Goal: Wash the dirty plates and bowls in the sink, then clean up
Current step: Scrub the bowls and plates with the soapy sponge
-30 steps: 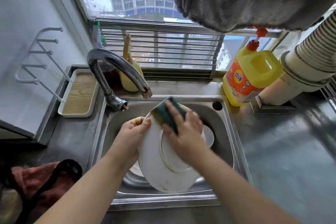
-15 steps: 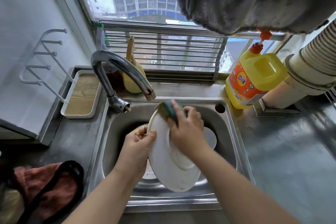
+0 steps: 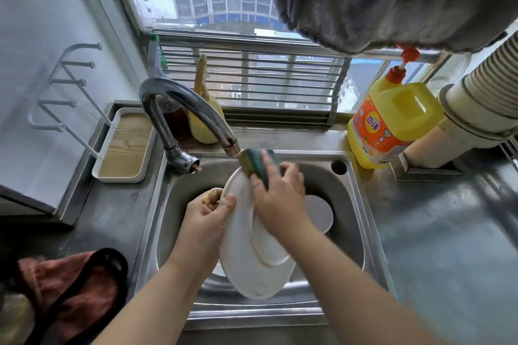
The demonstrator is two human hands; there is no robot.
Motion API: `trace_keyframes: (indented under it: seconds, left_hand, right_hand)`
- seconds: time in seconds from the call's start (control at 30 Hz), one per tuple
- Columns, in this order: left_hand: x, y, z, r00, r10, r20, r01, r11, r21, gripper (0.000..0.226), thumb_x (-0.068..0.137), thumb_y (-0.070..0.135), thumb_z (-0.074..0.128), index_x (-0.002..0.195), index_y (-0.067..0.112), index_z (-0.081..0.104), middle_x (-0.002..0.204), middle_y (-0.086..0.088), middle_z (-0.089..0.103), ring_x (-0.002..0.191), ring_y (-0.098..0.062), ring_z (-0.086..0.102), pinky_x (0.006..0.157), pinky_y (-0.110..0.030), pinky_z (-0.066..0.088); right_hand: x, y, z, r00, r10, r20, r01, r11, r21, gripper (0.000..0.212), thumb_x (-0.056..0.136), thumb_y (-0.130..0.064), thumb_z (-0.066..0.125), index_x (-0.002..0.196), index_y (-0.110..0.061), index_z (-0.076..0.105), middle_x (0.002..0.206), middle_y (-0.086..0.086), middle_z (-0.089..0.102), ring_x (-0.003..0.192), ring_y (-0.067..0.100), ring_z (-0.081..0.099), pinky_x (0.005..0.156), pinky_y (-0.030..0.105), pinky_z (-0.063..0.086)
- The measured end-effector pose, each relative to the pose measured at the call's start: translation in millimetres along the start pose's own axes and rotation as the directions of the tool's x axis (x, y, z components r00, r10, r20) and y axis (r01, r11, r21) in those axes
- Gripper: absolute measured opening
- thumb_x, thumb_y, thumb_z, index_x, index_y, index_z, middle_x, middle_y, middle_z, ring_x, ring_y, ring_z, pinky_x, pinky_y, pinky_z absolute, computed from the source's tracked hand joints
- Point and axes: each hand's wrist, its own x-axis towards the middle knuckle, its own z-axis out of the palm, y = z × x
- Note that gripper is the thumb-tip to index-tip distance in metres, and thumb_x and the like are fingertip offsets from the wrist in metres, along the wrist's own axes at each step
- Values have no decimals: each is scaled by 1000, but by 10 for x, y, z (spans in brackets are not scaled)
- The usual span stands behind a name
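1. Head view, over a steel sink: a person scrubs a white plate held above the basin, just below the faucet.
2. Left hand grips the plate's left rim, thumb on the near face and fingers curled behind it. Right hand presses a green-and-yellow sponge against the plate's far upper edge, fingers laid over the sponge and bent around it.
3. Plate stands tilted on edge, its underside foot ring facing the camera and to the right; its long axis runs from the faucet end down toward the sink's near wall.
4. Handling, as a judgement: the plate looks rigid, glazed and breakable, moderately light, and likely slippery if wet or soapy. A rim pinch with thumb opposing fingers, as the left hand has, seems the safest hold; a slip would drop it onto steel and other crockery.
5. Another white dish lies in the basin behind the right wrist, so washing appears unfinished.
6. Yellow detergent bottle stands at the sink's far right corner; a reddish cloth lies on the counter at left.
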Motion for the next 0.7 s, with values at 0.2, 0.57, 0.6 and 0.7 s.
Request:
trace_keyframes:
  seconds: [0.2, 0.57, 0.6, 0.7]
  left_hand:
    - [-9, -35, -7, 998, -2, -70, 2, 1000, -4, 16, 94, 5, 52, 80, 5, 60, 68, -7, 63, 64, -20, 55, 56, -27, 48]
    - [-225, -43, -29, 1000, -11, -14, 10, 997, -74, 9, 84, 16, 59, 87, 8, 59, 76, -4, 65, 69, -14, 58, 58, -25, 50]
    - [-258, -64, -53, 998, -51, 34, 54, 996, -78, 15, 80, 13, 65, 92, 6, 61, 81, -6, 68, 72, -16, 62, 58, -24, 53]
    - [-258, -21, -129, 964, -203, 172, 212, 977, -36, 32, 73, 6, 74, 104, 5, 64, 90, -13, 73, 77, -22, 69, 63, -29, 59]
  right_hand:
    - [75, 114, 48, 999, 5, -53, -3, 999, 34, 60, 93, -52, 33, 150, -38, 21, 133, 8, 30, 124, 25, 28, 109, 36, 21]
    - [110, 1114, 384, 758, 498, 421, -536, 109, 837, 37, 96, -41, 48, 133, -39, 47, 120, 9, 64, 106, 29, 62, 84, 45, 53]
    - [145, 1124, 341, 794, 499, 347, -477, 158, 864, 38, 96, -37, 50, 134, -39, 47, 120, 8, 64, 106, 28, 62, 84, 44, 54]
    - [250, 1051, 13, 899, 416, 137, -326, 428, 843, 41, 91, -33, 55, 128, -51, 50, 121, -3, 63, 110, 21, 60, 98, 45, 49]
